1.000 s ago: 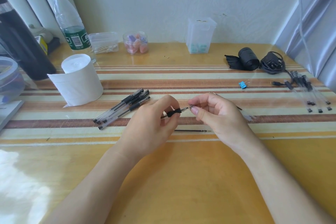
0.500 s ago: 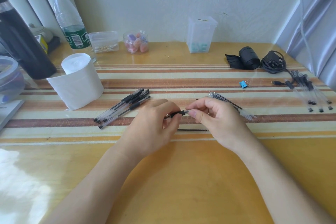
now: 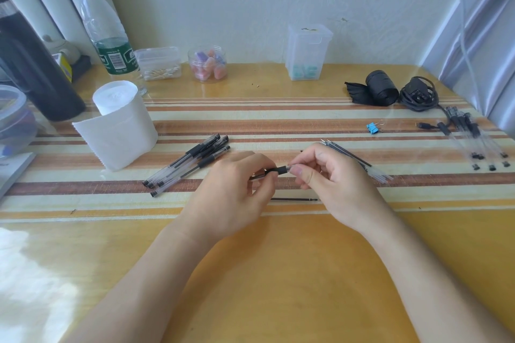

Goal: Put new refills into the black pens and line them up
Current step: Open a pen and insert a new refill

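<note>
I read left hand (image 3: 231, 192) pinching pen (image 3: 278, 170) at black grip, steadying it above mid table (image 3: 278, 273). Right hand (image 3: 334, 186) fingers (image 3: 301, 172) pinch tip, probably screwing. Refills (image 3: 356, 159) just right, handy.

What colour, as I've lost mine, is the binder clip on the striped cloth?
Blue: the small metal binder clip, clearest in head view.

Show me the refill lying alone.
The lone dark refill, on the near side of the right hand; the other refills lie bundled on its far side.
</note>
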